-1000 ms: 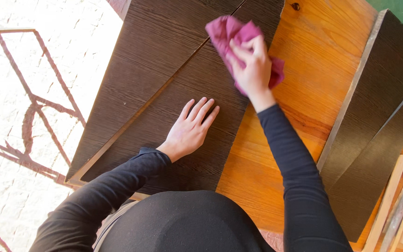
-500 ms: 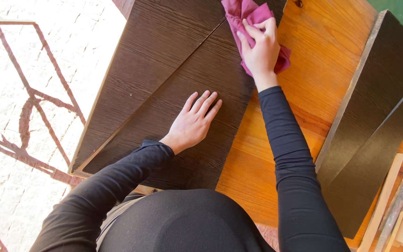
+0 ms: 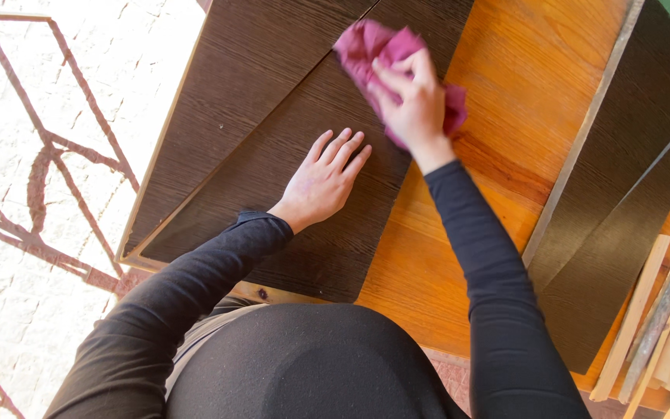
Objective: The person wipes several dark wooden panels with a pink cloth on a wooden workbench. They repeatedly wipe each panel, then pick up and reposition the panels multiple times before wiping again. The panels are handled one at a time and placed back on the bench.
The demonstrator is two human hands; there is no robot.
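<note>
My right hand (image 3: pixel 410 101) grips a crumpled pink cloth (image 3: pixel 372 48) and presses it on the top dark brown wooden panel (image 3: pixel 296 194), near its right edge. My left hand (image 3: pixel 326 178) lies flat, fingers spread, on the same panel. A second dark panel (image 3: pixel 250 70) lies under it to the left. Both rest on an orange wooden table (image 3: pixel 529 101). Black sleeves cover both my arms.
More dark panels (image 3: pixel 622 194) lie on the table at the right, with light wooden strips (image 3: pixel 661 318) beside them at the table's right edge. A reddish metal railing (image 3: pixel 48 155) stands over pale paving at the left.
My right hand with the cloth slid up the panel away from me, then back down toward me. The left hand stayed flat in place.
</note>
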